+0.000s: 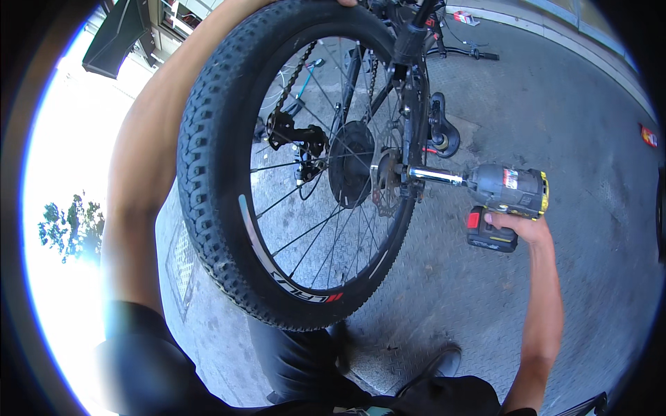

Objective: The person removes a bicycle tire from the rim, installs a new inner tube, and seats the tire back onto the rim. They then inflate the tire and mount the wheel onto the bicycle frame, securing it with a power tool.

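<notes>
A bicycle wheel (198,163) with a knobby black tyre stands before me, fixed in the bike's black frame (408,104). My left arm reaches around its left side; fingertips of my left hand (345,3) show at the tyre's top edge, closed over it, and the rest is cut off. My right hand (522,226) is wrapped around the grip of a cordless impact wrench (510,188). Its long chrome socket (436,175) points left and meets the wheel's axle end by the disc brake rotor (383,182). The rear derailleur (295,132) and chain show through the spokes.
The bike's saddle (445,125) is low, near the patterned grey floor (479,305). A handlebar (479,53) lies beyond the frame. A red packet (649,135) is at far right, my shoe (447,362) below. Bright glare fills the left side.
</notes>
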{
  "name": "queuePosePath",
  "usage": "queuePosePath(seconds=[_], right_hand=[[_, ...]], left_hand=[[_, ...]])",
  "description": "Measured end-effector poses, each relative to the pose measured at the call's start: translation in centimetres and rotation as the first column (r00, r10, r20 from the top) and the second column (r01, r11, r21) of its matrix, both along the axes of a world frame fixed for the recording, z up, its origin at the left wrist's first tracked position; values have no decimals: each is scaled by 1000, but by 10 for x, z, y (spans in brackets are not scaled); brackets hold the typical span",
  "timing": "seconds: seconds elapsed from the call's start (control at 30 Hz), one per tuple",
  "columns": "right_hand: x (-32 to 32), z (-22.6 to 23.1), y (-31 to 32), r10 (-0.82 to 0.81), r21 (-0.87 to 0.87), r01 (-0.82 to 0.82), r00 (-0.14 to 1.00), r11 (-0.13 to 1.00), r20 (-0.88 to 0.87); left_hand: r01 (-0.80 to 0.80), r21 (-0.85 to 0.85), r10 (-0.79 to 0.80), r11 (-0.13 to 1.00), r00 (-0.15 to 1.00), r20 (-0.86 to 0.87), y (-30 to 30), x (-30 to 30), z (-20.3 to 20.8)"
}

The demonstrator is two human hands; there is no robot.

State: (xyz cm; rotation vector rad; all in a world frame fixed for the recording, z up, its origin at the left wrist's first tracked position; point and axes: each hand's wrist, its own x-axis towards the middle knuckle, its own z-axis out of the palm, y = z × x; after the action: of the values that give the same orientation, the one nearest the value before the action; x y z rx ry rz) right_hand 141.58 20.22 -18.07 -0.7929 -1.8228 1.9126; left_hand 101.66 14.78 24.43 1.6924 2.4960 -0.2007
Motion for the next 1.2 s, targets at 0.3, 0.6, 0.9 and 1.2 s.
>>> queuePosePath(seconds=[0.3, 0.6, 0.9, 1.2], right_hand=[[39, -9, 4, -26, 11, 28, 994, 1000, -105], [119, 21, -99, -74, -72, 112, 914, 991, 399], [-15, 137, -209, 589, -176, -639, 520, 749, 619], [-240, 97, -296, 393, 78, -537, 701, 840, 594]], left_hand=[[-276, 172, 100, 945, 750, 654, 40, -66, 2], [-231, 888, -301, 399, 882, 364, -46, -110, -80], [-491, -357, 348, 795, -114, 931, -319, -4, -404], [-397, -573, 111, 717, -747, 656, -295, -56, -391]])
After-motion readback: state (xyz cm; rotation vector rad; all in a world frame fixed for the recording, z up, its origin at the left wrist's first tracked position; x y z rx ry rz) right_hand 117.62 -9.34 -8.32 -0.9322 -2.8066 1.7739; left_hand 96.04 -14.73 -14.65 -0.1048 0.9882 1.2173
